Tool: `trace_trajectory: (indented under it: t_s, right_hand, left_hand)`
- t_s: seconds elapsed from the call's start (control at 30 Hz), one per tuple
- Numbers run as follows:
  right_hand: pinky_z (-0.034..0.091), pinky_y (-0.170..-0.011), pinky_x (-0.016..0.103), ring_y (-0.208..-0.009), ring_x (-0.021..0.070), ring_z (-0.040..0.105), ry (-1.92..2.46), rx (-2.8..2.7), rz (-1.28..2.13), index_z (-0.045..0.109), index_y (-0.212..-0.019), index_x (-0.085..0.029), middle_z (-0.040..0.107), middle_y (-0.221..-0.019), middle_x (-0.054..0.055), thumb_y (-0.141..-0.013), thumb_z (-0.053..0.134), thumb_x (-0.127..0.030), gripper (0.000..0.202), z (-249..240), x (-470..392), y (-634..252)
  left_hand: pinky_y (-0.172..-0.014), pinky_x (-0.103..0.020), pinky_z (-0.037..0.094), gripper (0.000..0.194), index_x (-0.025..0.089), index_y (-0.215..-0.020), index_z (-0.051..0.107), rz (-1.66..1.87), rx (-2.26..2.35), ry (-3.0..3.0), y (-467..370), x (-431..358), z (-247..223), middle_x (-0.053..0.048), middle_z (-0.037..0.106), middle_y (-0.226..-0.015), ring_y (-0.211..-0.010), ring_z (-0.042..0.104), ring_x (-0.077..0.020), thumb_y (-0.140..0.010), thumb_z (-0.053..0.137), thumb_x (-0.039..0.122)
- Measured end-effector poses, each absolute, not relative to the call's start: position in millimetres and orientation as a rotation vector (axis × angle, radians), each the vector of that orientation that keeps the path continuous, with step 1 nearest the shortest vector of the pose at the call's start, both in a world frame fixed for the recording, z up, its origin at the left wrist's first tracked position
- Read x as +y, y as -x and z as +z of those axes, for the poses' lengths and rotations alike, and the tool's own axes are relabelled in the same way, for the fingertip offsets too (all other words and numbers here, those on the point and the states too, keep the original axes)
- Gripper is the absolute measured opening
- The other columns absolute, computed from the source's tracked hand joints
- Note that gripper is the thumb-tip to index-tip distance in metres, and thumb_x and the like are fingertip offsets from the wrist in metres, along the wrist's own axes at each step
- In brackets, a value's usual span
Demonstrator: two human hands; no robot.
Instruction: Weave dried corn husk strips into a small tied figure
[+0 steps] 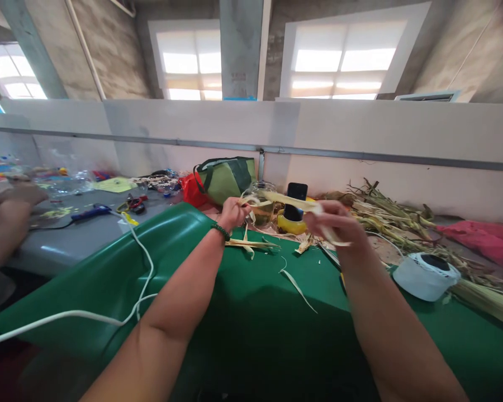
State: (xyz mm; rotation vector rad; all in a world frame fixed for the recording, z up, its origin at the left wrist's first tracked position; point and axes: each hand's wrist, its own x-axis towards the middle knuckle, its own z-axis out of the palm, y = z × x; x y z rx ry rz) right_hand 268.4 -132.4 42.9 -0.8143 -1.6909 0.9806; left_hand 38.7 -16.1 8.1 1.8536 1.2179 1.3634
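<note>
Pinched in my left hand, which has a dark beaded bracelet at its wrist, is the end of a pale dried husk piece. My right hand has its fingers closed on a long pale husk strip that stretches toward the left hand; part of it hangs below the fingers. Behind the hands stands a clear glass jar. Beneath them, cut husk pieces lie on the green mat. A thin curled husk sliver rests nearer to me.
A phone stands by a yellow tape roll. Dried stalks and a white roll are at right. Left are a white cable, a blue-handled tool, scissors, a green bag and another person's arm.
</note>
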Motion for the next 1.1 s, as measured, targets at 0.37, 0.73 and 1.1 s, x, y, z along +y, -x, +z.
trace_trajectory:
  t_s: [0.37,0.73,1.1]
  right_hand:
    - [0.016,-0.048,0.031,-0.043,0.0058,0.024,1.023,-1.538,0.638,0.045,-0.048,-0.021,0.028,-0.044,-0.006,-0.060,0.069,-0.056,0.044,47,-134,-355]
    - [0.039,-0.046,0.023,-0.049,0.0111,0.052,1.268,-1.756,0.947,0.062,-0.062,-0.016,0.063,-0.058,0.003,-0.073,0.055,-0.060,0.046,-2,-86,-230]
    - [0.023,-0.041,0.022,-0.039,0.0060,0.031,1.114,-1.930,1.078,0.043,-0.048,-0.019,0.038,-0.040,-0.006,-0.071,0.056,-0.060,0.048,-4,-99,-210]
  left_hand:
    - [-0.032,-0.016,0.016,0.023,0.016,-0.050,0.045,1.141,0.953,-1.281,-18,-21,25,0.007,0.039,-0.037,-0.030,0.024,-0.0005,-0.059,0.067,0.016]
    - [-0.032,-0.014,0.010,0.027,0.015,-0.058,0.047,0.937,0.640,-1.215,-55,-44,16,0.011,0.031,-0.042,-0.032,0.022,0.0011,-0.061,0.074,0.016]
    - [-0.031,-0.011,0.010,0.015,0.009,-0.076,0.065,0.945,0.597,-0.999,-54,-51,25,0.012,0.025,-0.043,-0.032,0.018,0.0024,-0.071,0.072,0.022]
